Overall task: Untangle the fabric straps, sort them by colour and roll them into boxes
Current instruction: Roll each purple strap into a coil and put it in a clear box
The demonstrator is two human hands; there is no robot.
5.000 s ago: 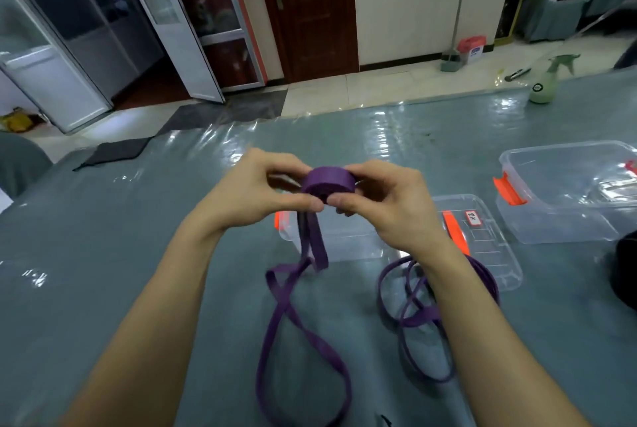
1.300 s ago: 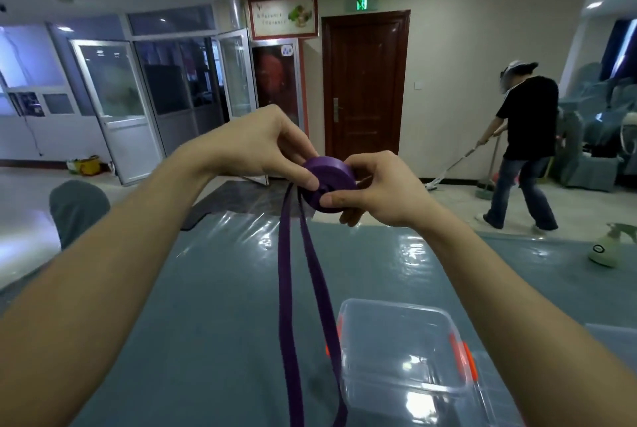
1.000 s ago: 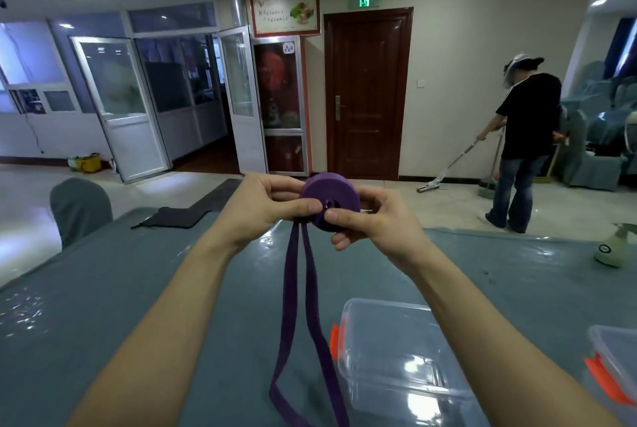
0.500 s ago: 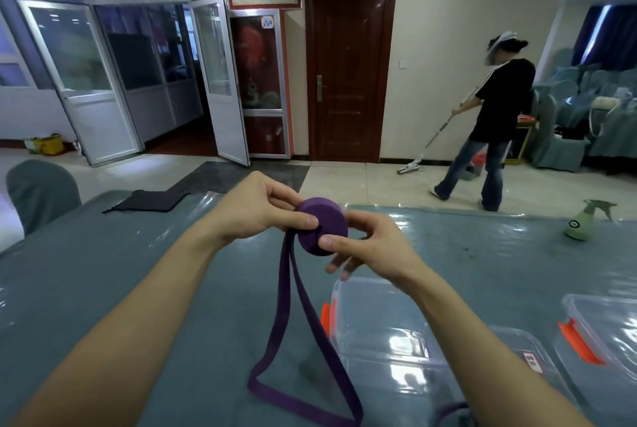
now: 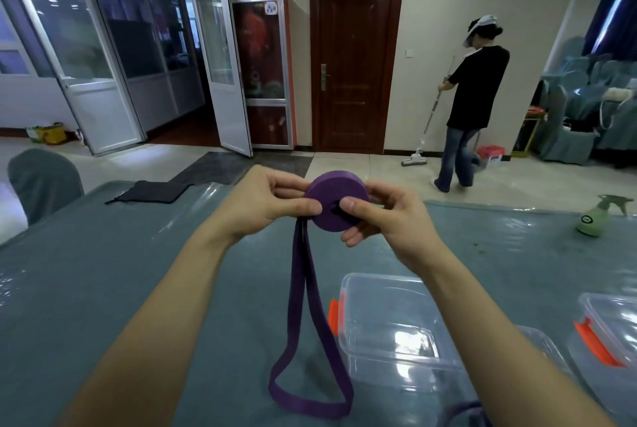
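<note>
Raised higher since five seconds back, purple roll | I see left hand and right hand both pinching it | loose tail hangs to table, left of near clear box | spray bottle far right

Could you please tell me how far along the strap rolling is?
Done: much of the purple strap is wound into a roll. In hand: left hand and right hand pinch it. Left: the hanging loop to wind, then the roll into the clear box.
</note>
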